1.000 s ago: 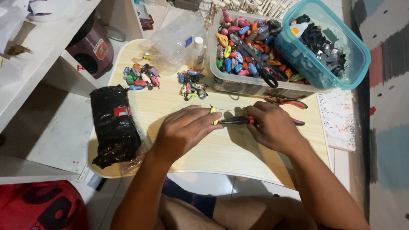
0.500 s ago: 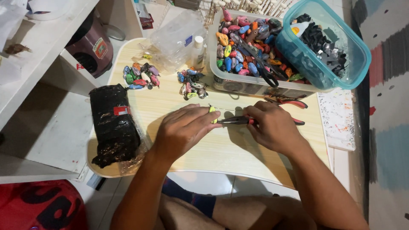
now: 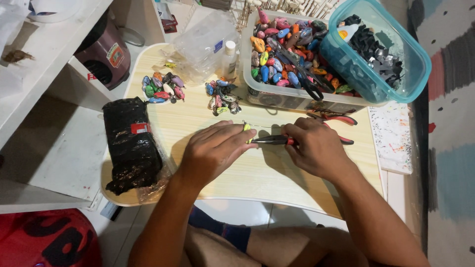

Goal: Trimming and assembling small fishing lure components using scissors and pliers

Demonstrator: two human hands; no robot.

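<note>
The left hand (image 3: 215, 151) pinched a small yellow lure (image 3: 247, 128) in its fingers, steadying it on the worktop (image 3: 257, 173) just below the clear tub (image 3: 297, 96), so the red-handled pliers (image 3: 277, 140), gripped in the right hand (image 3: 316, 148), could work its end.

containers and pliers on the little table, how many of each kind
clear tub of coloured lures: 1
teal-rimmed tub of dark parts: 1
small white bottle: 1
pliers in the right hand: 1
red-handled pliers lying loose: 1
total: 5
</note>
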